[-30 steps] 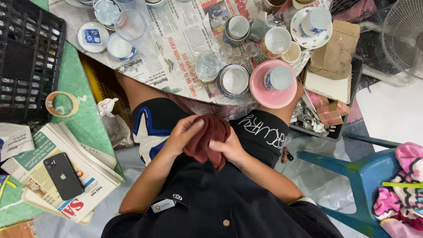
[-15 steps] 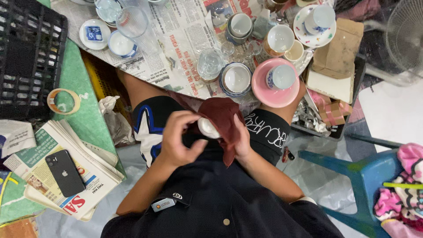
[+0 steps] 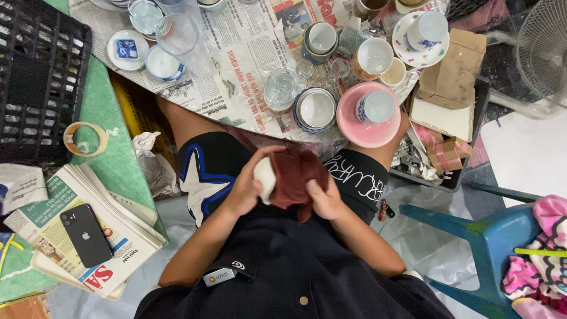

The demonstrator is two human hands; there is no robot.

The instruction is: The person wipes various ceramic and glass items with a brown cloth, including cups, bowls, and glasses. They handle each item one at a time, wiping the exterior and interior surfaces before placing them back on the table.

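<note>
— Where does the single view look from?

— From the person's head, facing straight down over the lap, close to both hands.

— What lies beyond the fingers [image 3: 267,155]?

— The newspaper-covered desk [image 3: 236,47] fills the upper edge, above the fingers; the black plastic crate [image 3: 41,77] sits far to their left, the blue plastic chair [image 3: 490,236] to their right.

— Is any part shared with another view?

— There is only this one view.

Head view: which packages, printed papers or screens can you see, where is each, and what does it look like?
Phone: black slab, dark screen, lying on the newspaper stack at left.
Newspaper stack: folded sheets, white with green and red print.
Cardboard box: brown, flattened, upper right.
Small gift boxes: brown with pink ribbon, right of the pink plate.
</note>
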